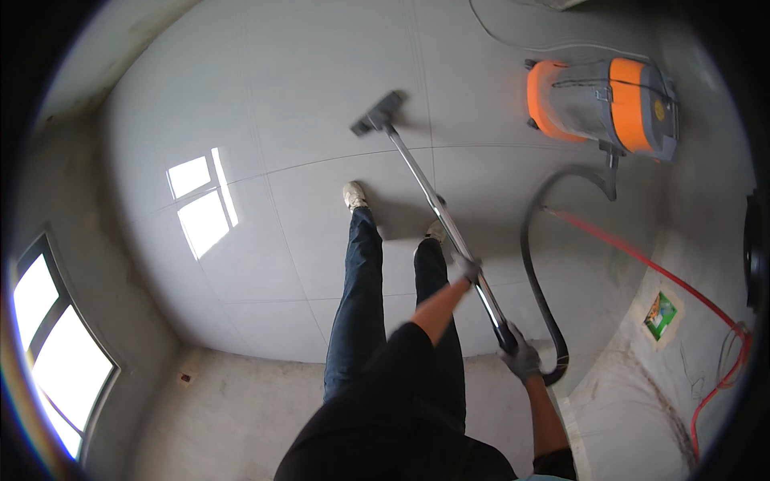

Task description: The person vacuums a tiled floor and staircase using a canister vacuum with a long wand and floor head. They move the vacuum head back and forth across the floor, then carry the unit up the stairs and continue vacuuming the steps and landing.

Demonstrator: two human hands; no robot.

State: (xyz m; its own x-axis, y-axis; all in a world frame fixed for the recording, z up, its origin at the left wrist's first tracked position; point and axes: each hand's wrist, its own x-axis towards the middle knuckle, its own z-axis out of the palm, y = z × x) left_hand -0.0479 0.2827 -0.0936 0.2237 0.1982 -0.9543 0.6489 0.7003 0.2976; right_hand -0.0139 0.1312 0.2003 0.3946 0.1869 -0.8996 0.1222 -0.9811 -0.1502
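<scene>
A metal vacuum wand (pixel 423 180) slants across the tiled floor (pixel 192 96), from lower right to upper left. My left hand (pixel 467 268), in a grey glove, is closed round the tube partway along. At the black handle end, my right hand (pixel 523 358), gloved too, is wrapped round the grip. The dark floor head (pixel 380 114) rests on the grey tiles beyond my feet. From the handle a black hose (pixel 527 240) loops away to the orange and grey vacuum cleaner (pixel 589 100) at the far right.
My shoes (pixel 354 196) stand on the tiles left of the wand. A red hose (pixel 618 244) runs along the floor and wall at the right, near a green-and-red wall recess (pixel 660 315). A thin cable (pixel 545 46) trails behind the vacuum. A window (pixel 64 345) lies at the left.
</scene>
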